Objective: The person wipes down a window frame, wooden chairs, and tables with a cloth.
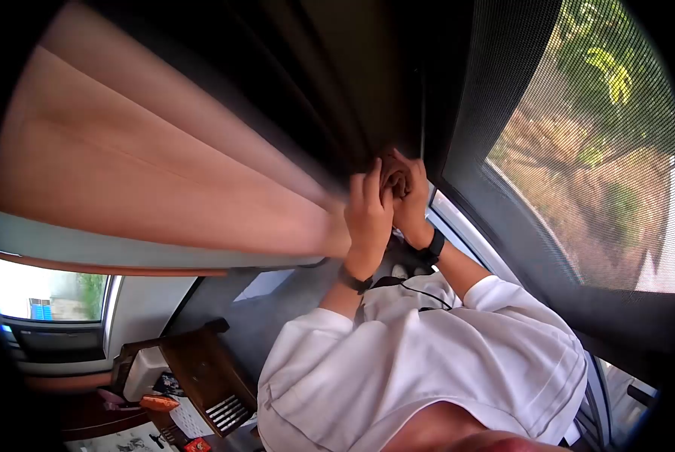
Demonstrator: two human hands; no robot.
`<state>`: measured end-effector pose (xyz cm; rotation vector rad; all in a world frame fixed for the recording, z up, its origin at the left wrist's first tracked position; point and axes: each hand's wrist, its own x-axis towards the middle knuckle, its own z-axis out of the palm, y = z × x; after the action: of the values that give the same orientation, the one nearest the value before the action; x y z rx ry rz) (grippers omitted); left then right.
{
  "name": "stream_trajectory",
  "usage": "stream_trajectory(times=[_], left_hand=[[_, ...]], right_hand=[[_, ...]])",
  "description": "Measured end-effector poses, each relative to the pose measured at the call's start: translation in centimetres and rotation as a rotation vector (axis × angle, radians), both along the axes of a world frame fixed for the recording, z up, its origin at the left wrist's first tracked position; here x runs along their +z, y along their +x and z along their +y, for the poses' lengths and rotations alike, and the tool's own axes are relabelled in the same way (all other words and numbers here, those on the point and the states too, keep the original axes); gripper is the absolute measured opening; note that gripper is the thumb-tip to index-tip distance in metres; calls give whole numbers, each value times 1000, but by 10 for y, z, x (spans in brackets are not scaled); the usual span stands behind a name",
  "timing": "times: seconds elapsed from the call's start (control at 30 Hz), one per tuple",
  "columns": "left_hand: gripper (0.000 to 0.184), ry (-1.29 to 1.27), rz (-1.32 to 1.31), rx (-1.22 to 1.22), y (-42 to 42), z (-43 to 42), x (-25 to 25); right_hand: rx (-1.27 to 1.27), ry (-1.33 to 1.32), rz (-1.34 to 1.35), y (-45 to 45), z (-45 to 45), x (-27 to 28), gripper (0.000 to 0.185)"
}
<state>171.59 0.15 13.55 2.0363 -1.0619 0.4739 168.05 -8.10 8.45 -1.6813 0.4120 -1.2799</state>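
Observation:
A crumpled brown cloth (396, 178) is bunched between my two hands, in front of a dark, shadowed surface. My left hand (368, 215) has its fingers wrapped against the cloth's left side. On the other side, my right hand (413, 197) grips the cloth, its fingertips partly hidden behind it. A long pinkish-orange curtain (164, 181) stretches from the upper left to beside my left hand. The lower end of the curtain is close to my left wrist.
A mesh-screened window (594, 151) stands on the right, with plants outside. At the lower left, a brown wooden table (202, 361) bears an orange packet (159, 403) and other items. Another window (51, 290) is at the far left.

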Motion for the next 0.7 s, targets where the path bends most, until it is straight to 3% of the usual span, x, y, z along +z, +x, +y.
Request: stream_trajectory(times=[0.07, 0.2, 0.33, 0.43, 0.57, 0.7], left_hand=[[53, -154, -3, -4, 1, 6, 13], [52, -214, -93, 5, 2, -12, 56], [43, -138, -27, -44, 5, -37, 47], [43, -88, 55, -65, 5, -34, 21], [47, -233, 68, -171, 20, -10, -9], [50, -448, -9, -250, 39, 1, 9]], right_hand=[[-48, -228, -79, 6, -4, 29, 63], [-141, -241, -193, 17, -13, 74, 55], [-44, 94, -198, 16, -28, 48, 48], [-119, -12, -115, 13, -29, 20, 48], [-87, -135, -23, 5, -14, 8, 58], [-51, -262, -98, 15, -6, 45, 73]])
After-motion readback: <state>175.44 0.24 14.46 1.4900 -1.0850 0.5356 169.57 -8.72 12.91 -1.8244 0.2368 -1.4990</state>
